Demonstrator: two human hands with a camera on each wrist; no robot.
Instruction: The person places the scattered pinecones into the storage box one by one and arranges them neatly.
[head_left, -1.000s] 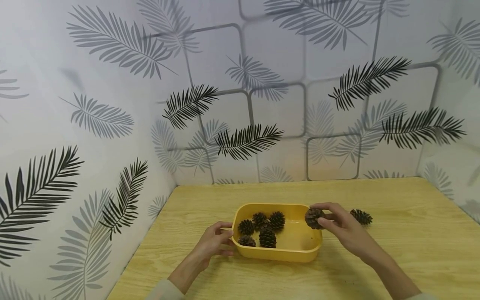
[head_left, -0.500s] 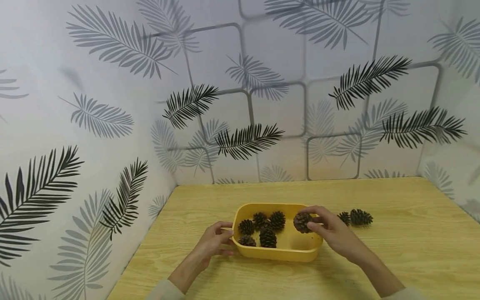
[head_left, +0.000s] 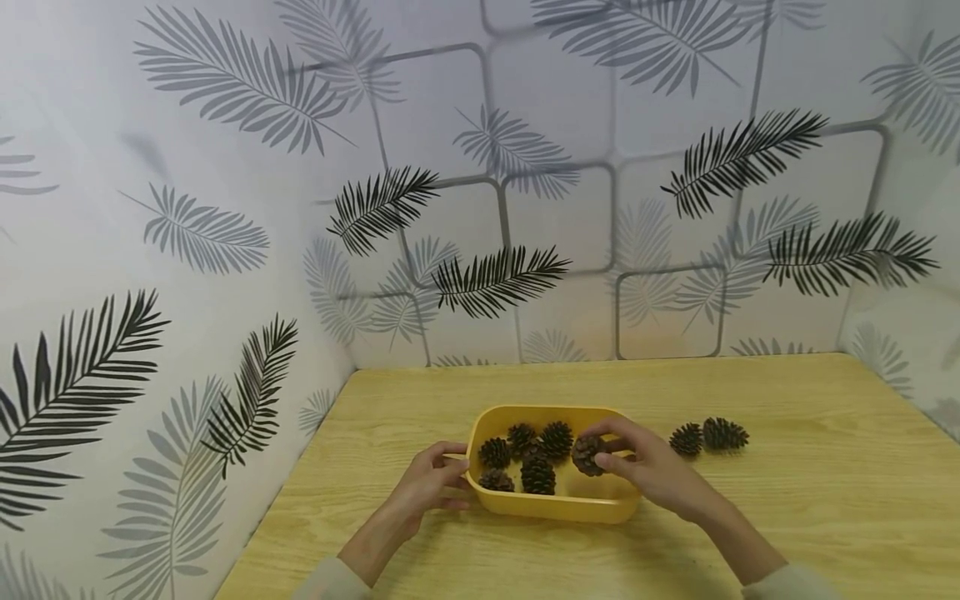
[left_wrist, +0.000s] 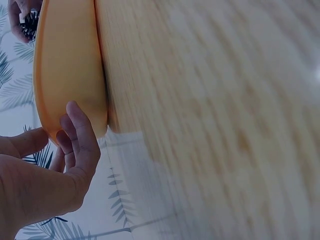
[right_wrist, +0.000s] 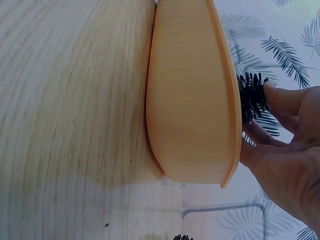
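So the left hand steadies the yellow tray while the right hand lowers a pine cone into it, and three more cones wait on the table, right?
Not quite: the head view shows only two cones waiting on the table, not three. The rest stands.

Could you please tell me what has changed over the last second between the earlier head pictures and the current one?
The right hand, pinching a brown pine cone, moved left and down from the right rim of the yellow plastic tub to above its inside. It uncovered a second cone among the two pine cones on the wooden table. The left hand keeps its grip on the tub's left end; the five cones inside stayed put.
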